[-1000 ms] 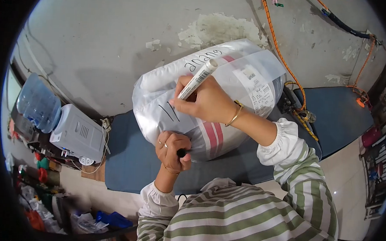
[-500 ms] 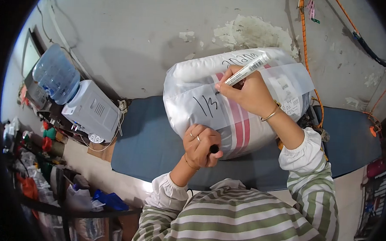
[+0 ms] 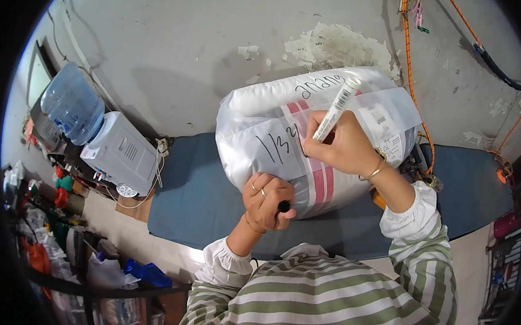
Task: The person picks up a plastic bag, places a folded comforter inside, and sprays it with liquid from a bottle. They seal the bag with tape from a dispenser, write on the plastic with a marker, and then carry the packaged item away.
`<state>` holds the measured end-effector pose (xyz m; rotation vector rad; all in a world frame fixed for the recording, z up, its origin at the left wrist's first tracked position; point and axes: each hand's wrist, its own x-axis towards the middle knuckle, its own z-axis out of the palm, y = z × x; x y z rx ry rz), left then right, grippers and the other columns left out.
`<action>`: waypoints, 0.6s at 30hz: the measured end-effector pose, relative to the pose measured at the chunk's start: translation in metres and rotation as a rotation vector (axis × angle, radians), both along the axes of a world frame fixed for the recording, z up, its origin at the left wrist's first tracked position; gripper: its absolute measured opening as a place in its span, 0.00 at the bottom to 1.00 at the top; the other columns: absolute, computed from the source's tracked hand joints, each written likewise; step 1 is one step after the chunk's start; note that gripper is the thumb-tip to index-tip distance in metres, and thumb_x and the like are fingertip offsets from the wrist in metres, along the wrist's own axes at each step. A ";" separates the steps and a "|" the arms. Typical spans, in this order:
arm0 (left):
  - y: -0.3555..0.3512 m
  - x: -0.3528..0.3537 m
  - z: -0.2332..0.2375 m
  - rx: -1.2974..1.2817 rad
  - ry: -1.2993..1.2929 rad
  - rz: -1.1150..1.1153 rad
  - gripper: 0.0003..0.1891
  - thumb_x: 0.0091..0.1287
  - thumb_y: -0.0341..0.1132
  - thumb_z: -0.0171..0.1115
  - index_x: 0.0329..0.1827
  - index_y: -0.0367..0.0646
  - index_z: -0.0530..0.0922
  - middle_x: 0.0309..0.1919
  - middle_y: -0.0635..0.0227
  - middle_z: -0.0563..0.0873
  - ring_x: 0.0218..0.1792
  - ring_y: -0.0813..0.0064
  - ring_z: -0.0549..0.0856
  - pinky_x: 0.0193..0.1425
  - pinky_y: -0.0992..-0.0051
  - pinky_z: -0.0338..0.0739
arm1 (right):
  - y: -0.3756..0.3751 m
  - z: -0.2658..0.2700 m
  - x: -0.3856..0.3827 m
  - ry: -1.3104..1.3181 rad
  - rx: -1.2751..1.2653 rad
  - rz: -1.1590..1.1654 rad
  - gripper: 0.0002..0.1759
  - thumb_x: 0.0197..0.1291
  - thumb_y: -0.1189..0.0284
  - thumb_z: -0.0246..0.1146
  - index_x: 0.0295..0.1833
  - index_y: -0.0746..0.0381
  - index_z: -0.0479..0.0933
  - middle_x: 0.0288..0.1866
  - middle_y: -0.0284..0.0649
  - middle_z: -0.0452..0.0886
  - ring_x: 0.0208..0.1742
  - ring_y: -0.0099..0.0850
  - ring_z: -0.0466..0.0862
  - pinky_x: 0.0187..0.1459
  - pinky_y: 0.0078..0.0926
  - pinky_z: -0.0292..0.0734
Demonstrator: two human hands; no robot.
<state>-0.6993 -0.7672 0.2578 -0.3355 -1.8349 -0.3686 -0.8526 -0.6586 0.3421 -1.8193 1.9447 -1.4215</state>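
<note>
A bulky clear plastic bag (image 3: 244, 135) packed with white and pink-striped fabric lies on the blue padded surface. Black handwriting on it reads "anang" along the top and "1/3" with another stroke below. My right hand (image 3: 348, 144) is closed around a white marker pen (image 3: 337, 108), its lower end down by the writing on the plastic. At the bag's lower left, my left hand (image 3: 267, 202) is curled around a black marker cap (image 3: 283, 206) and rests against the bag. A printed label (image 3: 381, 124) is on the bag's right side.
The blue padded surface (image 3: 180, 194) runs along a peeling grey wall. On the left stands a water dispenser (image 3: 121, 150) with a blue bottle (image 3: 72, 103). An orange rope (image 3: 411, 70) hangs at the right. Bagged goods (image 3: 107, 272) crowd the lower left.
My right hand has moved slightly right and down with the marker pen, leaving a fresh black stroke after the "1/3". The pen stands steeper. My left hand has hardly moved.
</note>
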 end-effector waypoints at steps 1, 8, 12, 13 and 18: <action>0.000 0.000 0.001 0.004 -0.001 0.003 0.19 0.68 0.48 0.50 0.24 0.44 0.71 0.20 0.70 0.77 0.20 0.71 0.72 0.26 0.73 0.64 | 0.000 -0.004 -0.003 -0.010 -0.044 -0.016 0.08 0.49 0.76 0.65 0.24 0.63 0.72 0.18 0.26 0.72 0.22 0.12 0.66 0.24 0.13 0.61; 0.001 -0.001 -0.004 0.037 -0.001 0.015 0.19 0.69 0.48 0.48 0.24 0.46 0.71 0.19 0.71 0.77 0.21 0.71 0.73 0.28 0.72 0.65 | -0.006 -0.012 -0.012 -0.145 -0.223 -0.080 0.10 0.51 0.75 0.65 0.23 0.63 0.71 0.17 0.26 0.73 0.20 0.11 0.66 0.21 0.14 0.60; 0.003 -0.001 -0.005 0.086 0.005 0.015 0.19 0.69 0.48 0.47 0.23 0.46 0.70 0.18 0.72 0.76 0.20 0.72 0.73 0.29 0.73 0.66 | -0.003 -0.010 -0.011 -0.142 -0.200 -0.106 0.09 0.47 0.76 0.64 0.22 0.64 0.71 0.15 0.28 0.71 0.19 0.12 0.65 0.21 0.15 0.60; 0.003 -0.003 -0.006 0.072 0.027 0.023 0.19 0.69 0.48 0.47 0.23 0.46 0.70 0.18 0.72 0.77 0.20 0.72 0.73 0.29 0.74 0.66 | -0.001 -0.010 -0.011 -0.085 -0.156 -0.084 0.07 0.46 0.77 0.63 0.22 0.63 0.71 0.14 0.28 0.70 0.19 0.13 0.66 0.21 0.16 0.60; 0.004 -0.002 -0.002 0.027 0.007 0.067 0.22 0.72 0.50 0.42 0.24 0.44 0.69 0.16 0.69 0.76 0.18 0.74 0.72 0.26 0.76 0.64 | 0.009 -0.004 -0.025 -0.233 -0.310 -0.036 0.07 0.50 0.75 0.66 0.26 0.61 0.73 0.20 0.28 0.74 0.21 0.13 0.69 0.21 0.13 0.62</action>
